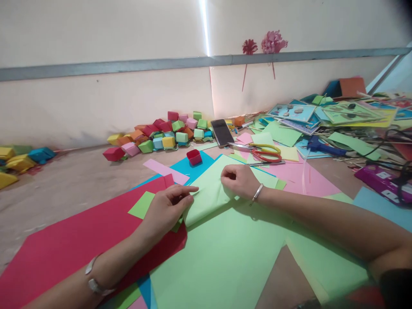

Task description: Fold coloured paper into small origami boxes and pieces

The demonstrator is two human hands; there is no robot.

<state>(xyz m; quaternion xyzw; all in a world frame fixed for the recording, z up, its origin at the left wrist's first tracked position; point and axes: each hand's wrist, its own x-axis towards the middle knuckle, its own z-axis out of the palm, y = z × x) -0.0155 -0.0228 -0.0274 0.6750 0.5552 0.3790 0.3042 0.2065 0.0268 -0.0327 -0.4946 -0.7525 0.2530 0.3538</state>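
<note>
A large light green sheet of paper (222, 257) lies before me, its far part folded over into a raised flap (206, 201). My right hand (240, 181) is closed on the flap, its fingers curled and the fingertips hidden. At the flap's left edge is my left hand (169, 206), index finger and thumb stretched out and apart, the other fingers bent. Under my left forearm lies a big red sheet (80, 231), with a small bright green square (141, 205) on it. Just beyond the flap sits a small open red paper box (194, 157) on a blue sheet (180, 165).
Folded paper cubes (164, 133) are heaped by the wall. A phone (222, 132) and orange-and-yellow scissors (265, 153) lie beyond my right hand. At right are a blue glue gun (325, 146), a purple packet (383, 182) and stacked paper crafts (296, 112).
</note>
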